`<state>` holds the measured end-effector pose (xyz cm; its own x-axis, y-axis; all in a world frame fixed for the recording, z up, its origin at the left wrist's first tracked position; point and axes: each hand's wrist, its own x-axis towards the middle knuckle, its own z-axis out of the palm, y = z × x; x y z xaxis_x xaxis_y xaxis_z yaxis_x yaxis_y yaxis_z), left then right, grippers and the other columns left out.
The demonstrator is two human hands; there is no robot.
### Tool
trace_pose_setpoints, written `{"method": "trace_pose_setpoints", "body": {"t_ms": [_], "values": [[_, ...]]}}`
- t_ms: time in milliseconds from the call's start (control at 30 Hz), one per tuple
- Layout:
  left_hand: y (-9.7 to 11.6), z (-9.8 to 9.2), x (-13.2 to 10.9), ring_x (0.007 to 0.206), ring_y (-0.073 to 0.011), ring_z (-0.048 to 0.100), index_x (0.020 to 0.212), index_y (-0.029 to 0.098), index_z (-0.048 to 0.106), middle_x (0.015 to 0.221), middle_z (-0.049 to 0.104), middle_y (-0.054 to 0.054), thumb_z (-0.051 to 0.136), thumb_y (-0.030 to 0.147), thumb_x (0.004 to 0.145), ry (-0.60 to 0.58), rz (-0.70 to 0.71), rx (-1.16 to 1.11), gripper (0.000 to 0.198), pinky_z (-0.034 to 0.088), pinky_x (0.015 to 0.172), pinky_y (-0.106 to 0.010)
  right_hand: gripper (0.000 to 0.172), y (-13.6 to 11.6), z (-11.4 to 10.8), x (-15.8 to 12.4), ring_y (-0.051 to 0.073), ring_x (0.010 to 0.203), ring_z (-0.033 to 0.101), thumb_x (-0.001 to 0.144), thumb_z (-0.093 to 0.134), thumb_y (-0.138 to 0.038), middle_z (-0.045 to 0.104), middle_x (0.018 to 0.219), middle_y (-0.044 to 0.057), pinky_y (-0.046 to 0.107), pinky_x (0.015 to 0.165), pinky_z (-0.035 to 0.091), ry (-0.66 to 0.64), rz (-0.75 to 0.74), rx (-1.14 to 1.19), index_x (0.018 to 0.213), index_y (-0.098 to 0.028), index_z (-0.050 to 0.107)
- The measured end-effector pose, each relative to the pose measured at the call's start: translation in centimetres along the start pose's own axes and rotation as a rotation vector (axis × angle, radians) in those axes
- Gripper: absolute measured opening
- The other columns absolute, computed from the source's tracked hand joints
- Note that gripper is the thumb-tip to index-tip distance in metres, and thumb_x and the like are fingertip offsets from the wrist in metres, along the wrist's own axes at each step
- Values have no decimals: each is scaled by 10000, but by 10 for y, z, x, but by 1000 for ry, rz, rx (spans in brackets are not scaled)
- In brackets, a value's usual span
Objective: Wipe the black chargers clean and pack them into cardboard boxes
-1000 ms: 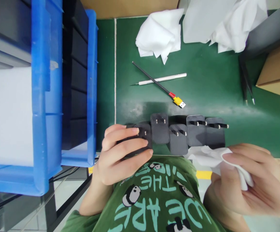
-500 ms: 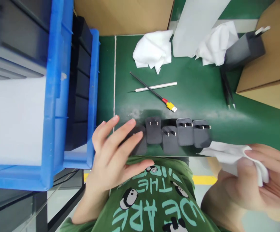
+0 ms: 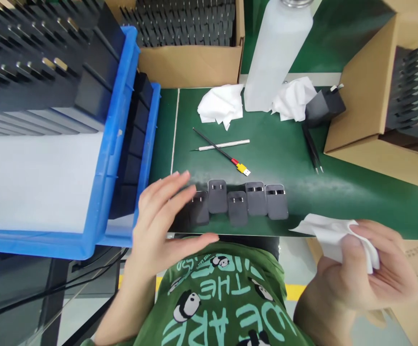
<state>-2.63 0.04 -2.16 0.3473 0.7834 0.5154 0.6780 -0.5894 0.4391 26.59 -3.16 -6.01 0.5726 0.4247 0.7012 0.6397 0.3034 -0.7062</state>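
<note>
Here's a staggered row of black chargers (image 3: 238, 213), prongs up, near the front edge of the desk (image 3: 284, 154), the leftmost partly hidden by the left hand (image 3: 160, 216); and there's the white cloth (image 3: 326, 230), creased, pinched in the right hand (image 3: 371, 269).

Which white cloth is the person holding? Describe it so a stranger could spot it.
Start from the green table and follow its near edge right, past the row of dark chargers. There the right hand holds the white cloth. Two other white cloths lie farther back; only this one is held.
</note>
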Motion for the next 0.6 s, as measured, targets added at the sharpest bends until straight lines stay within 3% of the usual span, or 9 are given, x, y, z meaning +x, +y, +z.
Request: {"method": "trace_pose_setpoints", "body": {"t_ms": [67, 100, 200, 267, 333, 467, 600], "values": [[1, 4, 10, 1364, -433, 493, 1490, 115, 415, 1470, 532, -246, 795, 615, 740, -160, -19, 195, 978, 407, 1108, -619, 232, 0, 1, 2, 202, 588, 568, 643, 708, -157, 609, 618, 26, 345, 557, 367, -14, 17, 1, 798, -286, 824], [1, 6, 14, 1365, -439, 488, 1521, 120, 371, 1488, 522, -230, 773, 649, 742, -248, -1, 270, 1024, 394, 1113, -624, 247, 0, 1, 3, 199, 599, 571, 646, 708, -150, 615, 632, 24, 344, 567, 372, -25, 34, 0, 812, -291, 824], [1, 10, 23, 1214, -370, 610, 1489, 164, 425, 1402, 624, -143, 731, 587, 816, -387, 20, 345, 852, 507, 999, -519, 254, 1, 0, 3, 194, 613, 574, 642, 707, -136, 624, 648, 24, 343, 582, 381, -25, 53, 18, 811, -286, 822], [0, 10, 25, 1068, -306, 668, 1386, 177, 527, 1284, 691, -113, 713, 528, 856, -396, 35, 324, 662, 559, 860, -428, 222, 3, -2, 1, 196, 600, 569, 639, 707, -144, 629, 642, 27, 340, 571, 377, 1, 42, 30, 785, -270, 818], [-1, 9, 26, 994, -289, 677, 1262, 178, 602, 1194, 715, -115, 694, 524, 872, -370, 71, 319, 529, 555, 802, -409, 207, 6, -4, -1, 210, 608, 578, 644, 710, -152, 643, 653, 31, 353, 575, 390, -1, 69, 15, 779, -268, 814], [0, 13, 26, 988, -339, 672, 1282, 160, 605, 1173, 713, -153, 700, 632, 817, -293, 134, 391, 669, 521, 769, -431, 155, 7, -7, -4, 232, 622, 590, 634, 754, -189, 667, 673, 36, 385, 587, 403, 31, 137, -25, 749, -274, 811], [-3, 18, 21, 758, -248, 679, 1182, 188, 654, 922, 740, -88, 729, 612, 804, -240, 99, 303, 572, 472, 629, -336, 123, 3, -7, -3, 234, 641, 607, 632, 767, -195, 682, 693, 44, 388, 603, 413, 47, 206, -20, 726, -265, 805]]}}
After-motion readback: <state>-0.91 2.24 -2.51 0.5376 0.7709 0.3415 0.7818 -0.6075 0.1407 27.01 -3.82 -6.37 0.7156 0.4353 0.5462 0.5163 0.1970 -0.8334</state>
